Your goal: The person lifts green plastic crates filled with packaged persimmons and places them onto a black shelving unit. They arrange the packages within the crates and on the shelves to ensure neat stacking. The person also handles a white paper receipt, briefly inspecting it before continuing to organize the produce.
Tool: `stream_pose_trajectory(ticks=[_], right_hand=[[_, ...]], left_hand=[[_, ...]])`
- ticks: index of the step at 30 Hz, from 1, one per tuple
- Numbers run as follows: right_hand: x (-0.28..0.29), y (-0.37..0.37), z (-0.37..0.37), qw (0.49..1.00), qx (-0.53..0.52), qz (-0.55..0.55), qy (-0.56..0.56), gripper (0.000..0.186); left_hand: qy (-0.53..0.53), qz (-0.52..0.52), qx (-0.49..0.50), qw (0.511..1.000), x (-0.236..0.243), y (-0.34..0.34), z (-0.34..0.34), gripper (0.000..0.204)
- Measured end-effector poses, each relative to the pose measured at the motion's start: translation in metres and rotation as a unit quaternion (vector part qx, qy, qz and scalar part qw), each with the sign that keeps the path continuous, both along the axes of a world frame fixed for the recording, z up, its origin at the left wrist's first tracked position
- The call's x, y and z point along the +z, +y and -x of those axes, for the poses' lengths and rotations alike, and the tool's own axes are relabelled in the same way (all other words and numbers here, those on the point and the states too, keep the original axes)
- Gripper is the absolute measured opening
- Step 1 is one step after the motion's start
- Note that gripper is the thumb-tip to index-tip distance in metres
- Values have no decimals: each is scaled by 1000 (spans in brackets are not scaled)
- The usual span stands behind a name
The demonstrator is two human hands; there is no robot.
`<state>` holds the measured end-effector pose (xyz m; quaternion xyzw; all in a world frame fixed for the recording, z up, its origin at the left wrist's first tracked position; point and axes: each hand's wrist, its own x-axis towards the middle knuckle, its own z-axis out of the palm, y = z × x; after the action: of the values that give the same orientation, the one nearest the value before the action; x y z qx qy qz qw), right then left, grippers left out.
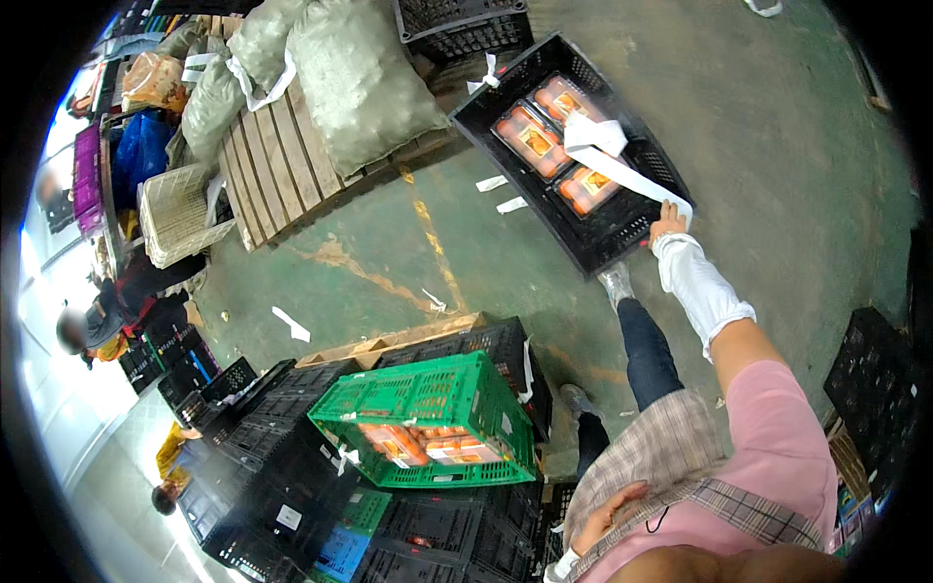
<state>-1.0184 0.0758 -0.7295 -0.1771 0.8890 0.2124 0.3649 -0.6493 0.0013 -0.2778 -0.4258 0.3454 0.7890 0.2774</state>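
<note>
On the floor [379, 243], our crate [583, 243] of packs [535, 141] looks stiff, probably heavyish, best held by its end rims; our left hand [607, 515] is at the apron [671, 423], our right hand [669, 222] at the strip [632, 180]; we cannot tell either grip.

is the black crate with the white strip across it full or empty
Partly full: the black crate shows three clear packs inside and bare space beside them; the white strip hides part.
</note>
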Motion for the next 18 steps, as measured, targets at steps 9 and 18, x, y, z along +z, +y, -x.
stream_pose_trajectory(ticks=[9, 18], right_hand=[[-68, 58, 48, 998, -4, 57, -3, 39], [404, -4, -79, 603, -142, 509, -598, 23]], left_hand=[[-154, 107, 175, 967, -52, -31, 59, 34], [-133, -138, 339, 921, -55, -57, 135, 96]])
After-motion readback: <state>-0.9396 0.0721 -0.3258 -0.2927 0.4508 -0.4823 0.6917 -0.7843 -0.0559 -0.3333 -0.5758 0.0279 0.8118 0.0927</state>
